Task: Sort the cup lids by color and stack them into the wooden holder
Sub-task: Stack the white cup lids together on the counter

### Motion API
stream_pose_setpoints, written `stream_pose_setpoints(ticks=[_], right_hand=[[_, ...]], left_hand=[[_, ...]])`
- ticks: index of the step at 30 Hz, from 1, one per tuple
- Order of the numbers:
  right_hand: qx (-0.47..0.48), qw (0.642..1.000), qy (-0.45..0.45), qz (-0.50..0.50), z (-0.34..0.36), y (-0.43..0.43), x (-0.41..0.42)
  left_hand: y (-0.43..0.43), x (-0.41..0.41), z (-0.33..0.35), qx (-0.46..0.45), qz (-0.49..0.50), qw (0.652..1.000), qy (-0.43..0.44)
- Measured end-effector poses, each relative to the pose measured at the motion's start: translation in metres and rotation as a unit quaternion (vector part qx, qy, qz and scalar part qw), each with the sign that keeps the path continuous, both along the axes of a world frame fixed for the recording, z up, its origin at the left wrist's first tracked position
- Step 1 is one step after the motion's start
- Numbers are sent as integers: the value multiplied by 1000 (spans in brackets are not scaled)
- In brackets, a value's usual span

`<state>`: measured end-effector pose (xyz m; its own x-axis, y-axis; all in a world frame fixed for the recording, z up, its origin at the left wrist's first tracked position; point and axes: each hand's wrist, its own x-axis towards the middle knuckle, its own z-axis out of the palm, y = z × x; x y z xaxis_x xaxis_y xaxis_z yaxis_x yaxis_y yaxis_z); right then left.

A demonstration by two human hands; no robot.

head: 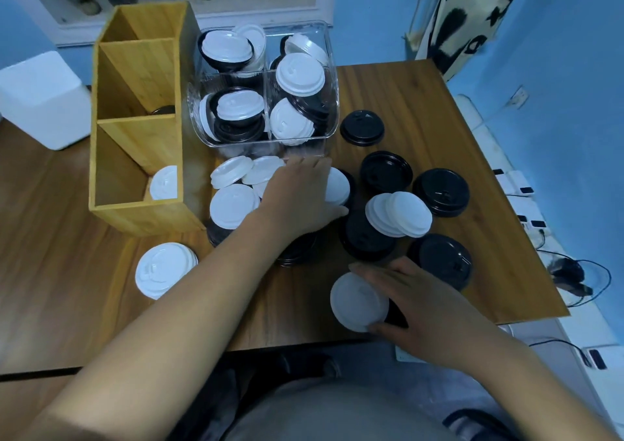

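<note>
Where the desk point(422, 96) fills the view, a wooden holder point(135, 143) is seen at ten o'clock. A lone white lid point(164, 182) lies in its nearest compartment and a dark lid point(164, 110) in the middle one. A clear bin point(332, 79) of mixed lids is set at twelve o'clock. The left hand point(300, 197) is laid flat, fingers straight, over loose white lids point(233, 204) at the centre. At five o'clock another white lid point(354, 302) is pinched between fingers and thumb of the right hand point(422, 302). Black lids point(440, 192) are scattered at three o'clock.
</note>
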<state>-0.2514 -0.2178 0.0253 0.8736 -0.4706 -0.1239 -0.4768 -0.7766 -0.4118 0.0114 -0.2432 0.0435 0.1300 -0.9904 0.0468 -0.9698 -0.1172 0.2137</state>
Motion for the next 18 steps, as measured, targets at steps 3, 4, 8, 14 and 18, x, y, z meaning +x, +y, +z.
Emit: stream_pose_setpoints(ticks=[3, 4, 8, 14, 18], right_hand=[[26, 999, -22, -10, -2, -1, -4], [30, 998, -41, -28, -4, -1, -7], [20, 989, -96, -115, -12, 4, -17], [16, 986, -105, -126, -32, 18, -2], [15, 988, -105, -114, -35, 17, 2]], left_hand=[[-8, -1, -3, 11, 2, 1000, -6], [-7, -1, -2, -1, 5, 1000, 0], [12, 4, 1, -75, 27, 996, 45], [19, 1, -10, -15, 9, 998, 57], [13, 0, -9, -22, -6, 999, 46]])
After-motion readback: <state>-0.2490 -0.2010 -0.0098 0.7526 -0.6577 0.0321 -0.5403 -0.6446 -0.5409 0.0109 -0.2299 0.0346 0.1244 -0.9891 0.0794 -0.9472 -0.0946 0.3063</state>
